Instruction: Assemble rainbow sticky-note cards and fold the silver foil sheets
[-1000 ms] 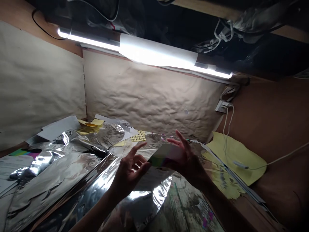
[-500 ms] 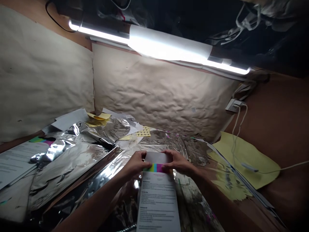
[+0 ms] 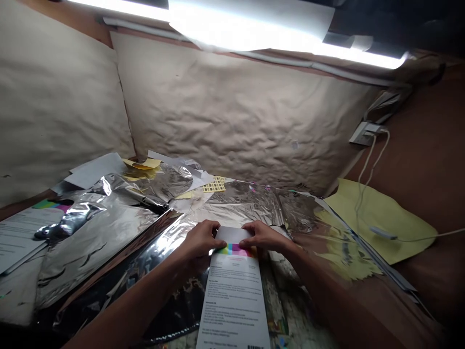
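Note:
A printed paper sheet (image 3: 232,295) with a coloured band across it lies lengthwise in front of me, its grey-white top end held between both hands. My left hand (image 3: 204,237) pinches the left edge near the band, thumb on top. On the opposite edge my right hand (image 3: 261,237) grips the sheet in the same way, its thumb on the purple part of the band. Lines of small dark text run down the sheet. Whether it is one leaf, a folded one or a thin stack I cannot tell. Shiny silver film (image 3: 178,271) spreads beneath and beside it.
More printed sheets (image 3: 25,232) lie at the left, partly under silver film. Loose white papers (image 3: 96,170), a yellow paper (image 3: 142,165) and a yellow sticker sheet (image 3: 214,184) are at the back. A white cable (image 3: 374,160) hangs over yellow paper (image 3: 392,218) on the right.
The camera view has tilted down and come closer, so the lamp sits higher in the picture. Both hands keep their hold on the sheet's top end.

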### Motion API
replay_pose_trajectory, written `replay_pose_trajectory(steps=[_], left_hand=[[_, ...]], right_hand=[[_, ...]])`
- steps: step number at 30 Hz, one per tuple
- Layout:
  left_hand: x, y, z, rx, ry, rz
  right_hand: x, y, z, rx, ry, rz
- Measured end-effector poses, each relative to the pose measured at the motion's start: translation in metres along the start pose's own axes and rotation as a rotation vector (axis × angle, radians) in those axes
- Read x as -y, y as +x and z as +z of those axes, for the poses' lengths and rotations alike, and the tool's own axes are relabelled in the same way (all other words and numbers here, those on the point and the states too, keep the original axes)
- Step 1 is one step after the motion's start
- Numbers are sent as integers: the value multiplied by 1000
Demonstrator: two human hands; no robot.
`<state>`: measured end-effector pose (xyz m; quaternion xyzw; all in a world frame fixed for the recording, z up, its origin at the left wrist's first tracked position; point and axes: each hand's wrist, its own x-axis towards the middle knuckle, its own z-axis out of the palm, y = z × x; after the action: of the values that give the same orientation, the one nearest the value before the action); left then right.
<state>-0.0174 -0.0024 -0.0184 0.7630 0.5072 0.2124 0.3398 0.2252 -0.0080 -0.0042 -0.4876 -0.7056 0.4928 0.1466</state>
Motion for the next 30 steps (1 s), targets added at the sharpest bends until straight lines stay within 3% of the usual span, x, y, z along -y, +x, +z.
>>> replay_pose_trajectory(steps=[5,10,15,18,21,24,27,30], left_hand=[[-1,0,1,4,81,2],[-3,-2,2,-32,117,70],[-1,-3,3,-4,155,280],[-1,-7,-1,47,236,388],[-1,-12,-6,96,370,428],[-4,-18,-7,93,469,424],[-7,-21,-5,84,484,484],[-10,-23,-2,53,468,568]], right_hand=[[11,2,0,-80,-421,30],[17,-7,18,-274,-583,-21],[2,-19,43,-482,-828,-254],[-7,-23,49,-491,-932,-424],[-8,-32,47,-460,-930,-547],[-3,-47,48,-584,-845,-619],[6,-64,62,-575,-735,-573],[14,-74,79,-455,-717,-363]])
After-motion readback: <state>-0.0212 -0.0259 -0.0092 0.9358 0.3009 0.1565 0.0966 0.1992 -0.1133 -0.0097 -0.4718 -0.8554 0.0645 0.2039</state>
